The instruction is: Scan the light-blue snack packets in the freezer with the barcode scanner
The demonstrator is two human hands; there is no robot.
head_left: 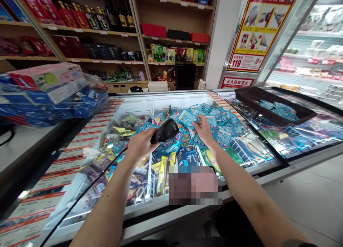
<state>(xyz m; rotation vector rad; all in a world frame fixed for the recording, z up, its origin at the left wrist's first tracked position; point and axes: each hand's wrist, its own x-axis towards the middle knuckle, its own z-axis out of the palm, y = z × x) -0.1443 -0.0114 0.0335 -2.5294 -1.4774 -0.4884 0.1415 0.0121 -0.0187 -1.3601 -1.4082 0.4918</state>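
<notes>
My left hand (141, 144) is wrapped round the handle of a black barcode scanner (166, 130), its head tilted toward the blue packets on the right. A cable runs from it down to the lower left. Between thumb and fingers, my right hand (203, 130) pinches the edge of a light-blue ice-cream packet (187, 117), printed face up. Under and beside that hand, several like blue packets (223, 135) are heaped over the freezer's right part. Below the scanner, yellow wrapped ice creams (161, 174) lie in a white wire basket (149, 182).
A dark brown basket (302, 115) with more blue packets stands on the freezer's right side. Stacked boxes in plastic (48, 93) occupy the left. Price labels (80, 147) line the glass. Shelves of bottles and boxes (177, 34) stand behind. A blurred patch covers something at the front edge.
</notes>
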